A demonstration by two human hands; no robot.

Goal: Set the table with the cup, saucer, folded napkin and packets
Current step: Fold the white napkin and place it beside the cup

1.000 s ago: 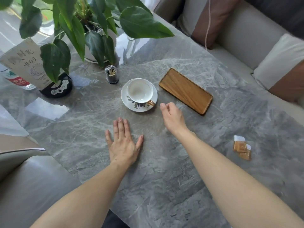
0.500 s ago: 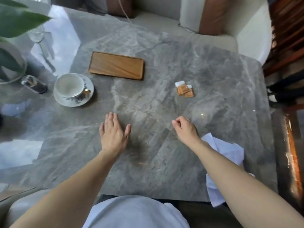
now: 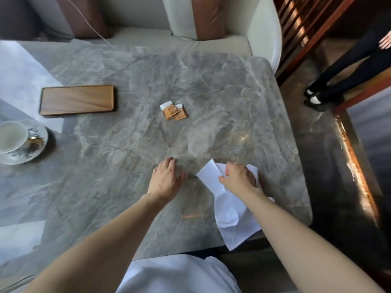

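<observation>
The right hand (image 3: 238, 179) pinches the white napkin (image 3: 227, 206), which lies rumpled at the counter's (image 3: 211, 81) near right edge and hangs partly over it. The left hand (image 3: 166, 179) rests open and flat just beside it. Two packets (image 3: 174, 112) lie overlapping farther out. The tray (image 3: 77, 100) sits far left, with the cup (image 3: 10, 137) on its saucer (image 3: 31, 153) at the left edge.

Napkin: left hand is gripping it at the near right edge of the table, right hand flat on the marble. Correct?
Hands are swapped. The head view shows the right hand on the white napkin at the near right edge, and the left hand flat on the marble table.
</observation>
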